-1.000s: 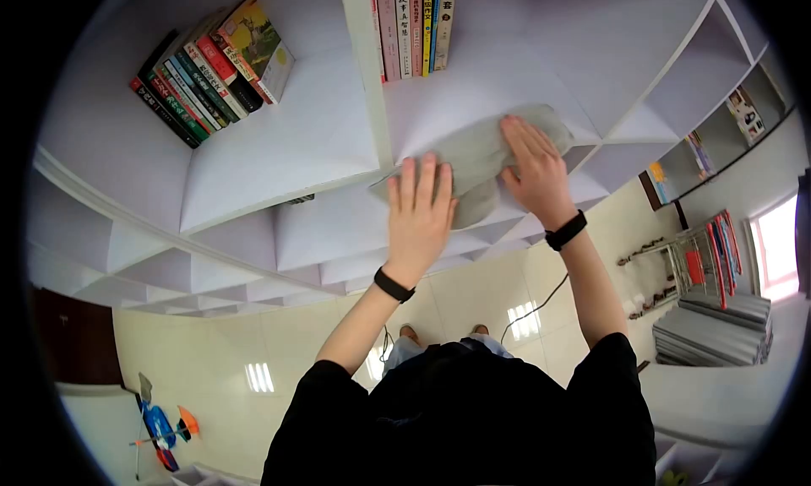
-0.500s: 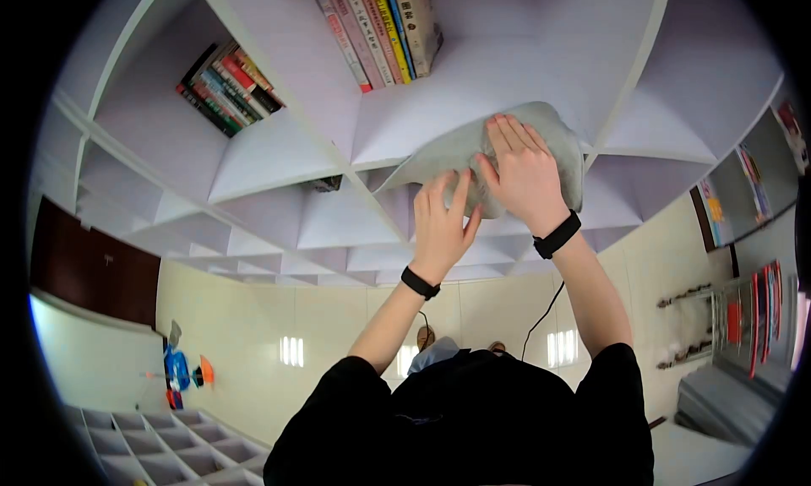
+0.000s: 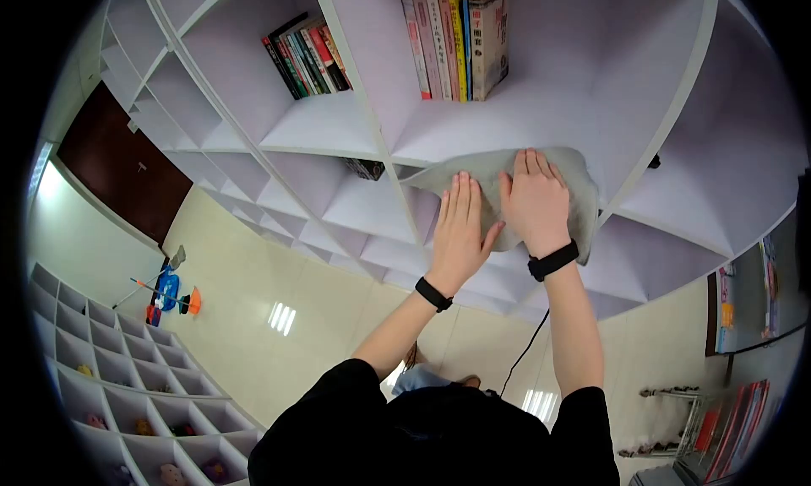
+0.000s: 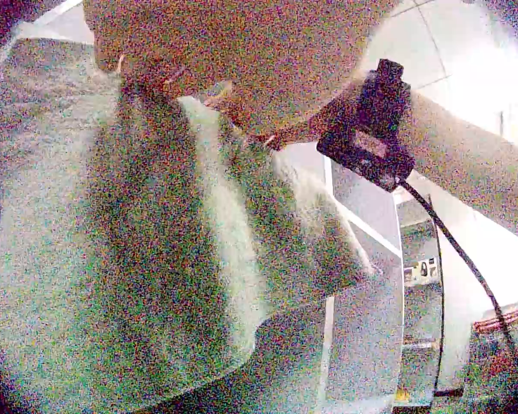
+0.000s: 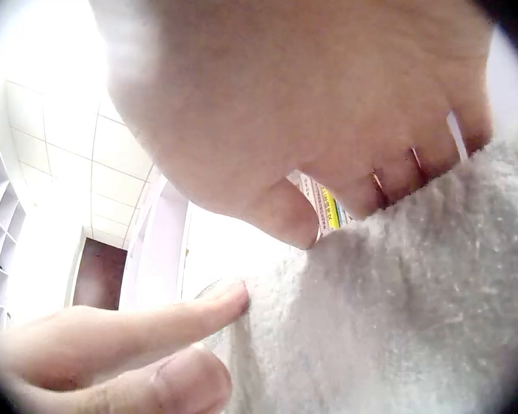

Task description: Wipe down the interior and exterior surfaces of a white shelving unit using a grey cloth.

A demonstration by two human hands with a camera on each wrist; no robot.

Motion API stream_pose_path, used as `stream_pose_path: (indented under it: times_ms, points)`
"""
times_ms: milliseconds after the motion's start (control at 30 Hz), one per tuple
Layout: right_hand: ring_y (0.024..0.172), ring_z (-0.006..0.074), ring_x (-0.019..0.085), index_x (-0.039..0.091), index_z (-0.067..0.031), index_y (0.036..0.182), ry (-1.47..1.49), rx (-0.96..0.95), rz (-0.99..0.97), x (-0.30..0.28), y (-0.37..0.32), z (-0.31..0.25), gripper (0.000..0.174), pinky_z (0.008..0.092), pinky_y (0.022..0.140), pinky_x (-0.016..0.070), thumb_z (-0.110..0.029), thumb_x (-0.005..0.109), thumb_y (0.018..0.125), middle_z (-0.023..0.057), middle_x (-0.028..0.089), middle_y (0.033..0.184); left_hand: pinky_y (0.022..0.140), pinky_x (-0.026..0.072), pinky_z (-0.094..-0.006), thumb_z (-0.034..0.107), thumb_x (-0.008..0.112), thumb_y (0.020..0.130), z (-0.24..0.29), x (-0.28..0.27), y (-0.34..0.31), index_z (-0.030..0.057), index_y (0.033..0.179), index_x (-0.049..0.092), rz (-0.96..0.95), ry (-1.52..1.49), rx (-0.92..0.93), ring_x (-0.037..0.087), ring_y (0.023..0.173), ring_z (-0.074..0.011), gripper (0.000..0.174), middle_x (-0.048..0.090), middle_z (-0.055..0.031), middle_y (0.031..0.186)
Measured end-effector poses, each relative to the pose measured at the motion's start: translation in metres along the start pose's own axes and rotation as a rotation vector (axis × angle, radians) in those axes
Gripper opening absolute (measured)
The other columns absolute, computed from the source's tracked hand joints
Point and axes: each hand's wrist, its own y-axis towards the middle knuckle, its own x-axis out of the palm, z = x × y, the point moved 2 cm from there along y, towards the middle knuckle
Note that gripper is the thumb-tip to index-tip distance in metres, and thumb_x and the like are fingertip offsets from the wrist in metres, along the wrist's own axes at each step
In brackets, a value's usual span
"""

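Observation:
A grey, fuzzy cloth (image 3: 574, 178) lies over the front edge of a white shelf board (image 3: 541, 131), part of it hanging down. My left hand (image 3: 460, 228) rests on its left part with straight fingers. Flat on the middle of the cloth lies my right hand (image 3: 538, 203), its thumb apart from the fingers. The two hands are side by side. From the left wrist, the cloth (image 4: 155, 259) shows as a grainy, folded sheet hanging below the hand. In the right wrist view, fingers of the left hand (image 5: 129, 345) reach in beside the pale pile.
Upright books (image 3: 456, 51) stand at the back of this compartment, and more books (image 3: 308, 59) in the one to its left. A dark box-like object (image 3: 365, 167) sits in a lower compartment. A black cable (image 3: 528, 351) hangs near my right arm. Low cubbies (image 3: 135, 385) stand behind at left.
The head view has turned, shifting the shelves across it. My hands have come closer together on the cloth, and more of the cloth now hangs over the shelf's front edge.

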Motion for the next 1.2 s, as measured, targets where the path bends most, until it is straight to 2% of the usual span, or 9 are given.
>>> stream_pose_path:
  times_ms: [133, 433, 533, 733, 900, 1033, 1067, 1167, 1200]
  points:
    - [0.128, 0.0333, 0.064, 0.066, 0.0086, 0.127, 0.036, 0.000, -0.011, -0.001, -0.004, 0.001, 0.050, 0.0447, 0.113, 0.0467, -0.030, 0.064, 0.096, 0.0238, 0.068, 0.133, 0.126, 0.0266, -0.0554, 0.036, 0.070, 0.098, 0.004, 0.001, 0.002, -0.0140, 0.156, 0.031, 0.027, 0.030, -0.002, 0.028, 0.155, -0.0476, 0.086, 0.032, -0.0344, 0.164]
    - [0.126, 0.0337, 0.065, 0.068, 0.0085, 0.123, 0.041, -0.010, 0.008, 0.003, 0.003, 0.003, 0.046, 0.0461, 0.112, 0.0475, -0.029, 0.064, 0.095, 0.0243, 0.070, 0.129, 0.126, 0.0259, -0.0546, 0.029, 0.071, 0.096, 0.005, -0.008, 0.018, -0.0119, 0.157, 0.032, 0.024, 0.067, -0.010, 0.029, 0.156, -0.0454, 0.083, 0.031, -0.0316, 0.166]
    - [0.122, 0.0343, 0.067, 0.069, 0.0079, 0.120, 0.033, -0.021, -0.015, 0.007, 0.012, 0.007, 0.044, 0.0455, 0.109, 0.0499, -0.028, 0.063, 0.095, 0.0236, 0.071, 0.127, 0.126, 0.0269, -0.0540, 0.031, 0.069, 0.097, 0.008, -0.017, 0.023, -0.0121, 0.155, 0.037, 0.023, 0.113, 0.001, 0.034, 0.154, -0.0440, 0.079, 0.038, -0.0307, 0.161]
    - [0.112, 0.0354, 0.071, 0.071, 0.0058, 0.113, 0.117, 0.011, -0.138, 0.004, 0.028, 0.019, 0.038, 0.0433, 0.099, 0.0569, -0.027, 0.062, 0.096, 0.0221, 0.072, 0.123, 0.116, 0.0431, -0.0498, 0.030, 0.065, 0.098, 0.005, -0.030, 0.057, -0.0122, 0.133, 0.059, 0.030, 0.173, 0.049, 0.057, 0.135, -0.0430, 0.055, 0.061, -0.0311, 0.140]
    - [0.114, 0.0346, 0.070, 0.070, 0.0054, 0.115, 0.075, -0.009, -0.140, 0.017, 0.035, 0.028, 0.040, 0.0445, 0.098, 0.0566, -0.029, 0.061, 0.097, 0.0207, 0.072, 0.121, 0.112, 0.0476, -0.0487, 0.029, 0.061, 0.100, -0.011, -0.026, 0.085, -0.0119, 0.127, 0.062, -0.135, 0.179, 0.059, 0.061, 0.130, -0.0418, 0.050, 0.064, -0.0311, 0.136]
    - [0.125, 0.0337, 0.063, 0.066, 0.0075, 0.125, 0.031, -0.033, -0.200, 0.045, 0.047, 0.041, 0.049, 0.0473, 0.108, 0.0494, -0.034, 0.057, 0.099, 0.0218, 0.068, 0.130, 0.114, 0.0455, -0.0497, 0.036, 0.053, 0.104, -0.029, -0.007, 0.112, -0.0099, 0.131, 0.062, -0.263, 0.270, 0.081, 0.060, 0.133, -0.0409, 0.054, 0.063, -0.0301, 0.140]
    - [0.132, 0.0342, 0.059, 0.064, 0.0060, 0.130, 0.054, 0.006, -0.257, 0.050, 0.051, 0.044, 0.052, 0.0486, 0.113, 0.0446, -0.036, 0.056, 0.100, 0.0221, 0.065, 0.136, 0.118, 0.0400, -0.0531, 0.048, 0.043, 0.106, -0.032, -0.006, 0.124, -0.0068, 0.139, 0.058, -0.431, 0.284, 0.007, 0.055, 0.139, -0.0391, 0.065, 0.057, -0.0264, 0.149]
    - [0.136, 0.0345, 0.056, 0.064, 0.0043, 0.130, 0.097, -0.008, -0.163, 0.050, 0.045, 0.048, 0.051, 0.0467, 0.115, 0.0430, -0.036, 0.056, 0.100, 0.0201, 0.064, 0.140, 0.120, 0.0344, -0.0579, 0.057, 0.038, 0.106, -0.030, -0.009, 0.145, -0.0046, 0.148, 0.052, -0.597, 0.287, -0.083, 0.047, 0.147, -0.0371, 0.076, 0.051, -0.0225, 0.157]
    - [0.143, 0.0342, 0.050, 0.063, -0.0018, 0.137, 0.103, 0.028, -0.217, 0.042, 0.043, 0.046, 0.053, 0.0491, 0.120, 0.0368, -0.039, 0.053, 0.101, 0.0179, 0.061, 0.147, 0.120, 0.0294, -0.0657, 0.065, 0.035, 0.104, -0.031, -0.009, 0.145, 0.0017, 0.155, 0.047, -0.599, 0.310, -0.082, 0.041, 0.150, -0.0426, 0.082, 0.046, -0.0188, 0.162]
